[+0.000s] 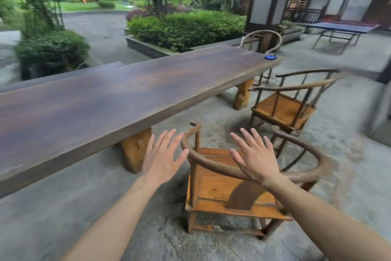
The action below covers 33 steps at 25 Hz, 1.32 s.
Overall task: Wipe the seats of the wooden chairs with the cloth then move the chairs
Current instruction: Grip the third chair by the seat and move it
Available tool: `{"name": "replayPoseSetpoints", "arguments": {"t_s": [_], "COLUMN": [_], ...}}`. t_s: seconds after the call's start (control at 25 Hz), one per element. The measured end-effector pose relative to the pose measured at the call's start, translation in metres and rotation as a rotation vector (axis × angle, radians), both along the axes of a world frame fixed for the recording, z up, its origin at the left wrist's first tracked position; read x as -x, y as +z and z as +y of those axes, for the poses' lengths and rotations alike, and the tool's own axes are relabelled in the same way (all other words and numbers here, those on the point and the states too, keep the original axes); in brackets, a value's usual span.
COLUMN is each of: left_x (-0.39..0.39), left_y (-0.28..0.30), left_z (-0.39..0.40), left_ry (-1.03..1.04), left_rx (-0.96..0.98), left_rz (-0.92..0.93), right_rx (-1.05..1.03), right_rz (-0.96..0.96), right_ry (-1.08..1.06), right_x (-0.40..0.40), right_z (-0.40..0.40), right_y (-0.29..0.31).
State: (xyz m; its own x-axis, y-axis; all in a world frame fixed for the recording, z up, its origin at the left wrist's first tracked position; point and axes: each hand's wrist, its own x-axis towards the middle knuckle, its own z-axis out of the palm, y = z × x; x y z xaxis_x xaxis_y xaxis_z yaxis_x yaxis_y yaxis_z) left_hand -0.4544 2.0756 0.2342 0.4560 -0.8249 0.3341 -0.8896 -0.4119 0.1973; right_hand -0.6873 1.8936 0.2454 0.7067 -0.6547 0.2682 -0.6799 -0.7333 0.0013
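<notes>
I count three chairs. The near chair (228,186) stands right in front of me with its curved rail toward me and its seat bare. The second chair (285,108) stands just beyond it to the right, the two nearly touching at their rails. The third chair (262,43) sits at the far end of the worktop (105,100), mostly hidden behind it. My left hand (163,157) is spread flat, fingers straight, holding nothing, hovering just left of the near chair's arm tip, over the gap between chair and worktop. My right hand (254,157) is spread the same way, empty, above the seat, its wrist over the back rail; I cannot tell whether it touches the rail. One small blue thing (333,57) lies at the far right corner of the worktop, close to the edge; it is too blurred to say whether it is the cloth. The long worktop runs from near left to far right, its near edge close to the near chair's left side. Open stone floor (349,155) lies to the right of both chairs and near me on the left.
</notes>
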Motion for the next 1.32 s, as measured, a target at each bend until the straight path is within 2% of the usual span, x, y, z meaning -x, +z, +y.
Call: {"name": "replayPoseSetpoints", "arguments": {"t_s": [0.36, 0.56, 0.72, 0.92, 1.2, 1.32], "left_x": [0.071, 0.108, 0.126, 0.115, 0.074, 0.056], "left_y": [-0.005, -0.053, -0.131, -0.235, -0.468, -0.537], "left_z": [-0.05, -0.063, -0.06, -0.096, -0.166, -0.187], "left_ry": [-0.153, -0.222, -0.299, -0.282, -0.216, -0.165], "left_rx": [-0.056, -0.06, -0.205, -0.326, -0.44, -0.439], "left_rz": [-0.021, 0.009, 0.015, 0.013, -0.08, -0.085], "right_rx": [-0.021, -0.011, -0.07, -0.201, -0.14, -0.135], "right_rz": [-0.016, -0.102, -0.058, 0.069, 0.117, 0.115], "right_ry": [-0.117, -0.071, -0.039, -0.188, -0.318, -0.309], "right_x": [0.099, 0.144, 0.176, 0.181, 0.143, 0.134], "right_z": [-0.022, -0.022, -0.011, -0.049, -0.13, -0.151], "right_y": [-0.011, -0.058, -0.144, -0.252, -0.478, -0.553]}}
